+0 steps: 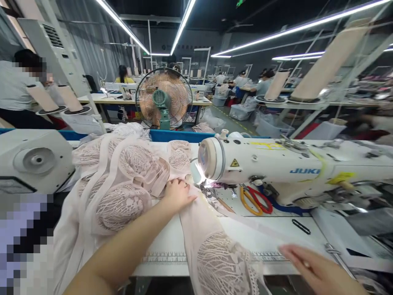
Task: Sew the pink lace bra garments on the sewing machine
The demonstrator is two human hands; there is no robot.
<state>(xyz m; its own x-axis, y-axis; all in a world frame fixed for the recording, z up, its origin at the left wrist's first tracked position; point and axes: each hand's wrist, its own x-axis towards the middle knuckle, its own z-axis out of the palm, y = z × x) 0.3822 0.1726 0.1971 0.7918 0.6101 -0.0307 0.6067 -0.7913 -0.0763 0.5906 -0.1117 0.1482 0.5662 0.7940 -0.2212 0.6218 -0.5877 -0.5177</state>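
Note:
My left hand (pixel 178 194) lies flat on pale pink lace fabric (pixel 123 184), pressing it down just left of the needle area of a white JUKI sewing machine (pixel 276 164). My right hand (pixel 316 268) is at the lower right near the table's front edge, blurred, with fingers stretched out; a thin strip of the sheer fabric (pixel 245 223) runs from the needle toward it. I cannot tell whether the fingers pinch that strip. More of the lace piece (pixel 221 258) hangs over the front edge between my hands.
Orange-handled and red-handled scissors (pixel 256 200) lie under the machine arm. A second machine (pixel 33 159) stands at left. A standing fan (pixel 164 98) is behind the blue table edge (pixel 178 135). Thread cones (pixel 328 61) stand at right. Other people work at tables behind.

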